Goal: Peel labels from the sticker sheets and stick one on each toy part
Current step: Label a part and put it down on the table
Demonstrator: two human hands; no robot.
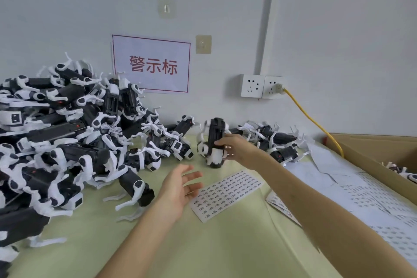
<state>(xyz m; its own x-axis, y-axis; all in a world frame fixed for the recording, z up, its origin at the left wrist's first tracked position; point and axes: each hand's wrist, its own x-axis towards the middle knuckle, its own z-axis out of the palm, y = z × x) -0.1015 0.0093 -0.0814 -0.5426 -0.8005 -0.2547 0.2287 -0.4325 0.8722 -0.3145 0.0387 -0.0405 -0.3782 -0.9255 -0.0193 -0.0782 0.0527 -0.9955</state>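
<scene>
Right hand grips a black-and-white toy part upright above the table; left hand hovers, fingers spread, beside a sticker sheet.

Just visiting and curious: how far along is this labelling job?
Possibly done: a small group of parts lies at the right, and a few parts sit in the cardboard box; labels are too small to confirm. In hand: the right hand grips one toy part, the left hand hovers open by the sticker sheet. Left: the big pile, seemingly most of the work.
</scene>
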